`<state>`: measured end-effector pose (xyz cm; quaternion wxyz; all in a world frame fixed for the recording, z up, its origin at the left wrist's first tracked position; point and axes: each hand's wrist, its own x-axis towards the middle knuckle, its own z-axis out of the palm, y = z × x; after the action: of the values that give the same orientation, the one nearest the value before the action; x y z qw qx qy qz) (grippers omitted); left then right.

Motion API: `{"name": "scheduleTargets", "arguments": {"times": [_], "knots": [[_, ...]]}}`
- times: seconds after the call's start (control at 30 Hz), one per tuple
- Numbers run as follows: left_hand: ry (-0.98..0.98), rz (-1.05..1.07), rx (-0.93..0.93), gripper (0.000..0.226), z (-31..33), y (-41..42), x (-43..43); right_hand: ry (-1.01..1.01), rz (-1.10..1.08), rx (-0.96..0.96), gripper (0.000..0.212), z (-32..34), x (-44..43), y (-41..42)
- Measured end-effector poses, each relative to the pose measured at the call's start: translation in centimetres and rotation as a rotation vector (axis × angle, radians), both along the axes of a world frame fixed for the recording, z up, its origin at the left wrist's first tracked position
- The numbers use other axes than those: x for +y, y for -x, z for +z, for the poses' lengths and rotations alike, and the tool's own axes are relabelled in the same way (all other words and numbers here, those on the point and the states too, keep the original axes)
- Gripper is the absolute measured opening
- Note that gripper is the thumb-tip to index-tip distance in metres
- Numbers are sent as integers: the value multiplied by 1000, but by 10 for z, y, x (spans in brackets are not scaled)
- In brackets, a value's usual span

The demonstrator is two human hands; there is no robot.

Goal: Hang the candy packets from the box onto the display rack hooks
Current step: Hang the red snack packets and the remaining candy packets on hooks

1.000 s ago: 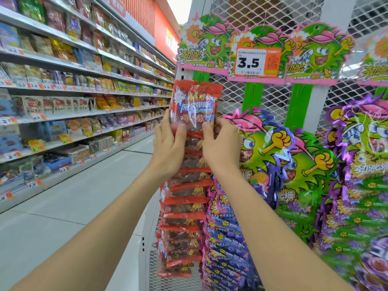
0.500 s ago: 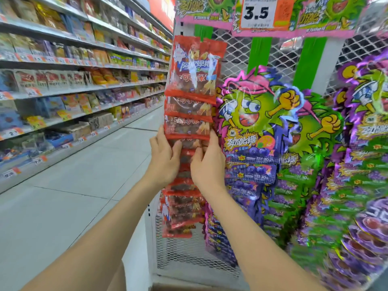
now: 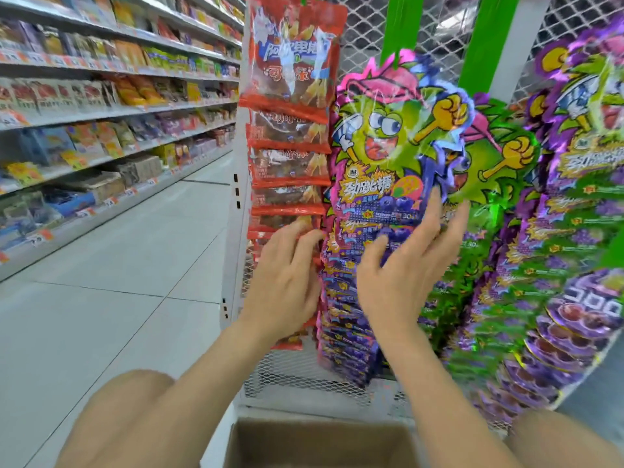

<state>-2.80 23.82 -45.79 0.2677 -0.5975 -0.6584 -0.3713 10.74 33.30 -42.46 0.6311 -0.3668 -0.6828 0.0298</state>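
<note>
While reaching up from over an open cardboard box point(image 3: 320, 444), touching two of the candy strips hung on the wire rack point(image 3: 364, 35). Left hand point(image 3: 287, 282) relaxed and grasping nothing, fingertips laid against the lower packets of the red strip point(image 3: 290, 113), right at the edge where it meets the blue-and-purple strip point(image 3: 371, 197). Right hand point(image 3: 405, 275) likewise released, fingers spread and pointing upward, flat against the front of the blue-and-purple strip, thumb resting on a packet lower down. Both hands a little blurred.

Hung in columns down the rack, close side by side: red strip farthest left, then blue-and-purple, then a green strip point(image 3: 496, 197) partly behind the right hand's fingers, then a purple strip point(image 3: 587, 204) at the far right. Top of the red strip cut off by the frame edge, so cannot tell how it is hooked.

Down at the bottom edge, between two bare knees point(image 3: 135, 417), only the brown inside of the box in view; cannot tell whether any packets lie in it. Off to the left, a pale tiled floor point(image 3: 135, 265) and long shelves point(image 3: 101, 106) packed with snack bags and small price tags.
</note>
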Motion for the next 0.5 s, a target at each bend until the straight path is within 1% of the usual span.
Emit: {"name": "scheduleTargets", "arguments": {"times": [0.03, 0.17, 0.23, 0.3, 0.33, 0.4, 0.47, 0.5], "knots": [[-6, -24, 38, 59, 9, -8, 6, 5, 1, -71, 74, 1, 13, 1], [-4, -53, 216, 71, 37, -19, 29, -34, -35, -469, 78, -17, 48, 13], [14, -29, 332, 75, 52, -18, 41, -36, -47, -600, 77, -23, 59, 15], [33, 7, 443, 77, 67, -18, 54, -93, -52, -715, 75, -24, 63, 9], [44, 33, 482, 75, 73, -18, 61, -133, -22, -697, 72, -23, 63, 2], [62, 99, 502, 67, 79, -19, 76, -188, 12, -512, 60, -19, 64, -16], [80, 160, 473, 61, 78, -22, 87, -189, -103, -299, 49, -13, 71, -35], [91, 188, 457, 62, 76, -25, 92, -154, -168, -232, 47, -8, 75, -43]]}}
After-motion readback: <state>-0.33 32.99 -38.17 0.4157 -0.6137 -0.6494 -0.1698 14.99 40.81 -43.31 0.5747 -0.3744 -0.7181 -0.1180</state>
